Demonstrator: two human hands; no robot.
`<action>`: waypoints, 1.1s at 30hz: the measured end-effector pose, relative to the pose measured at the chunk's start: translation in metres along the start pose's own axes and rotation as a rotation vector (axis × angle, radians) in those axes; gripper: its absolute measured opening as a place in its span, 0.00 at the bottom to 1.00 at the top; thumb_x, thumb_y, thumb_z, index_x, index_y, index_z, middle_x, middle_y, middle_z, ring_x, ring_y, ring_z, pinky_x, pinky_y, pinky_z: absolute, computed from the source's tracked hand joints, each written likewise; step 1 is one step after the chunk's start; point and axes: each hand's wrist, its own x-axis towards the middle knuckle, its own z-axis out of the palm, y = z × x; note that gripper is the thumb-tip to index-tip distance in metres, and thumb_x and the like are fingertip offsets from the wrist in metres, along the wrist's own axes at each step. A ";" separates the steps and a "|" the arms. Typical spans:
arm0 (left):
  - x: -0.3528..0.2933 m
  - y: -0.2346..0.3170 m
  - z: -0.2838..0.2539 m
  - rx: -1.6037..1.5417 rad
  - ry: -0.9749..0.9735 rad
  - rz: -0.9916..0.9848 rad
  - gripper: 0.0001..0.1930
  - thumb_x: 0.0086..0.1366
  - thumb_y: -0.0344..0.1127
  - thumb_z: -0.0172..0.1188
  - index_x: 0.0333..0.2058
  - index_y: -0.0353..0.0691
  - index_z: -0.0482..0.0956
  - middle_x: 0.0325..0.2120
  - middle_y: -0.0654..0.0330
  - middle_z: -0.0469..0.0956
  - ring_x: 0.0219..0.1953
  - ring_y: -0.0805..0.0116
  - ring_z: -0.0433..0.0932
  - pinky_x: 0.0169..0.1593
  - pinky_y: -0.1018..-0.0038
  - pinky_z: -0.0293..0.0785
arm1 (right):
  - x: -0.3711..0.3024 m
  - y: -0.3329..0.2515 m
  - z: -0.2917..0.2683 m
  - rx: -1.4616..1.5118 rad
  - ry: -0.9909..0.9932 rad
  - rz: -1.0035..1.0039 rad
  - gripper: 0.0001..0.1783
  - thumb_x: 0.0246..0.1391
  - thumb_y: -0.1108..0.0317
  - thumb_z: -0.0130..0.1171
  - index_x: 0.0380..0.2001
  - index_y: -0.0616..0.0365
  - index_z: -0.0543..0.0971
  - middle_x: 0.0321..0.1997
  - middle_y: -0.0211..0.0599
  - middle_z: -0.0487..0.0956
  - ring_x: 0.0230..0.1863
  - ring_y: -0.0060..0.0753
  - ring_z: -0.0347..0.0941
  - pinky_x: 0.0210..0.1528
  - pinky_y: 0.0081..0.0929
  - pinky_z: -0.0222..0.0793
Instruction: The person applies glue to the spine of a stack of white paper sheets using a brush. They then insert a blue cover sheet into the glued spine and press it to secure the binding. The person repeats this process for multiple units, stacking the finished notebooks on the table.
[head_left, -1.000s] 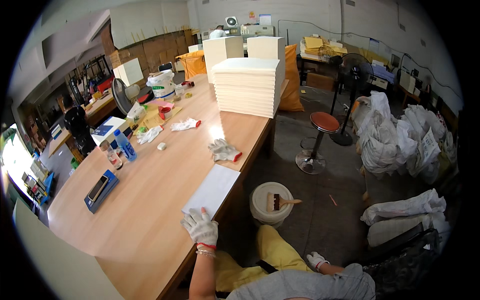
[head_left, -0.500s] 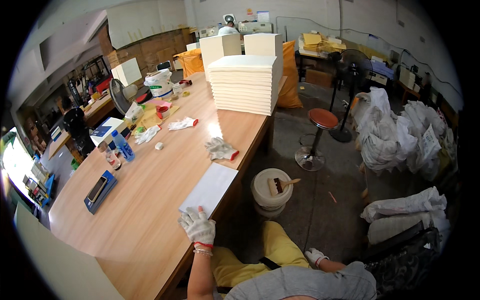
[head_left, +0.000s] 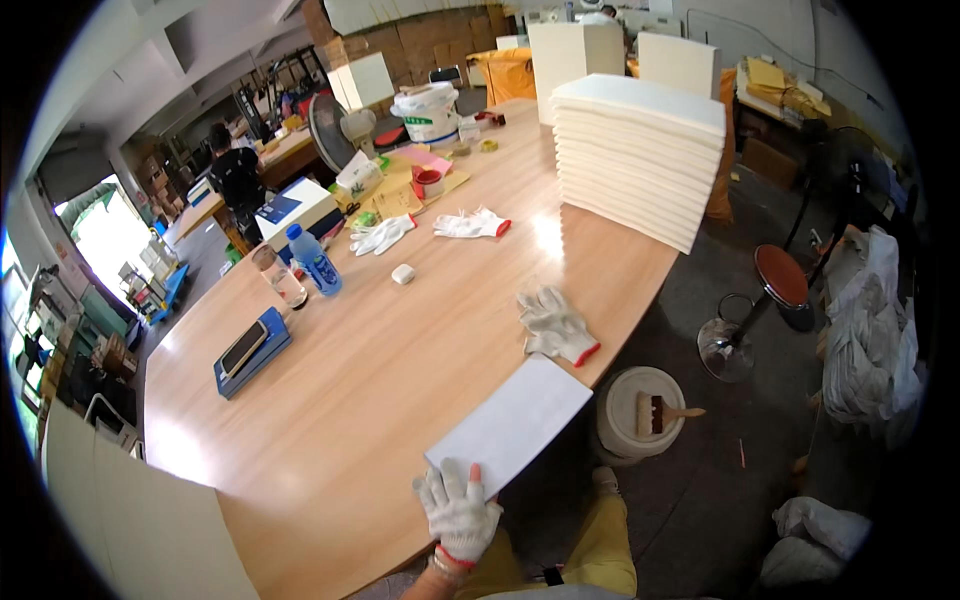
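My left hand (head_left: 461, 512), in a white knit glove with a red cuff and one bare fingertip, lies palm down with its fingers apart. Its fingertips rest on the near end of a white paper sheet or thin stack (head_left: 515, 418), close to the table's right edge. My right hand is out of the picture. Just beyond the paper lies an empty white glove (head_left: 557, 325) with a red cuff. A tall stack of cream-white paper (head_left: 635, 165) in many layers stands farther off on the wooden table (head_left: 350, 430).
A phone on a blue box (head_left: 250, 352), two bottles (head_left: 314, 260) and more gloves (head_left: 472, 223) lie to the left. Right of the table stand a lidded bucket (head_left: 640, 400) with a brush on it, a red-topped stool (head_left: 780, 275) and white sacks (head_left: 872, 330). People work farther back.
The view has swung left, so the table things sit farther right in the picture. My right hand has left the view. My left hand stays on the paper.
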 end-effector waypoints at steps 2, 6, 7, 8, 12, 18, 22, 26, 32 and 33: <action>-0.002 -0.004 0.019 0.025 0.069 0.002 0.32 0.39 0.45 0.69 0.47 0.43 0.76 0.53 0.38 0.67 0.54 0.32 0.65 0.56 0.37 0.59 | 0.014 -0.011 -0.017 -0.002 -0.015 0.004 0.26 0.58 0.48 0.44 0.48 0.55 0.78 0.49 0.51 0.78 0.53 0.54 0.72 0.54 0.44 0.68; -0.009 -0.013 0.016 -0.114 -0.127 -0.065 0.43 0.42 0.46 0.67 0.60 0.51 0.62 0.61 0.40 0.58 0.62 0.35 0.57 0.60 0.31 0.48 | 0.014 -0.015 -0.044 -0.017 -0.081 0.026 0.26 0.58 0.49 0.44 0.48 0.55 0.78 0.49 0.50 0.78 0.53 0.54 0.72 0.54 0.44 0.68; 0.000 -0.009 0.008 -0.170 -0.196 -0.077 0.49 0.45 0.46 0.66 0.67 0.54 0.55 0.66 0.41 0.53 0.67 0.36 0.52 0.62 0.29 0.43 | 0.017 -0.016 -0.054 -0.020 -0.094 0.025 0.26 0.58 0.49 0.44 0.48 0.55 0.77 0.49 0.50 0.78 0.53 0.54 0.72 0.54 0.44 0.68; 0.011 0.001 0.006 0.042 -0.117 -0.062 0.34 0.40 0.45 0.69 0.49 0.45 0.73 0.53 0.38 0.66 0.55 0.31 0.65 0.57 0.32 0.57 | 0.016 -0.015 -0.062 -0.026 -0.111 0.024 0.26 0.58 0.49 0.44 0.48 0.55 0.77 0.49 0.50 0.78 0.53 0.54 0.72 0.54 0.44 0.68; 0.008 -0.003 0.022 0.082 -0.083 -0.013 0.32 0.46 0.46 0.67 0.51 0.44 0.70 0.54 0.36 0.65 0.58 0.29 0.62 0.58 0.30 0.54 | 0.008 -0.016 -0.083 -0.003 -0.128 0.039 0.25 0.58 0.49 0.44 0.49 0.54 0.77 0.49 0.50 0.78 0.53 0.53 0.72 0.54 0.44 0.68; 0.011 0.005 0.021 0.054 -0.142 -0.039 0.33 0.42 0.40 0.66 0.52 0.45 0.71 0.58 0.37 0.62 0.60 0.31 0.60 0.60 0.34 0.54 | 0.015 -0.009 -0.118 -0.041 -0.151 0.020 0.25 0.58 0.50 0.45 0.49 0.54 0.77 0.49 0.49 0.78 0.53 0.53 0.72 0.53 0.43 0.69; 0.016 0.008 0.010 0.043 -0.216 -0.072 0.33 0.42 0.46 0.68 0.50 0.48 0.73 0.54 0.40 0.66 0.56 0.32 0.63 0.57 0.35 0.58 | 0.034 -0.002 -0.135 -0.123 -0.189 -0.055 0.25 0.58 0.50 0.45 0.49 0.54 0.76 0.49 0.49 0.78 0.53 0.53 0.72 0.53 0.43 0.69; 0.017 0.012 -0.007 0.070 -0.210 -0.104 0.36 0.38 0.47 0.71 0.51 0.50 0.75 0.55 0.44 0.68 0.57 0.36 0.64 0.59 0.40 0.59 | 0.060 0.006 -0.145 -0.210 -0.201 -0.176 0.24 0.57 0.51 0.45 0.50 0.53 0.76 0.49 0.49 0.78 0.53 0.53 0.73 0.53 0.43 0.69; 0.010 0.009 -0.002 0.085 -0.043 -0.091 0.35 0.41 0.46 0.70 0.53 0.51 0.75 0.56 0.46 0.67 0.59 0.42 0.64 0.63 0.47 0.57 | 0.090 0.028 -0.151 -0.374 -0.186 -0.346 0.24 0.57 0.51 0.45 0.50 0.53 0.76 0.49 0.49 0.78 0.53 0.53 0.73 0.53 0.43 0.69; 0.011 0.011 0.000 0.100 -0.016 -0.066 0.35 0.42 0.46 0.70 0.53 0.51 0.75 0.56 0.46 0.67 0.60 0.43 0.64 0.63 0.47 0.57 | 0.092 0.034 -0.151 -0.402 -0.182 -0.373 0.24 0.57 0.51 0.45 0.50 0.53 0.75 0.49 0.49 0.78 0.53 0.53 0.73 0.53 0.43 0.69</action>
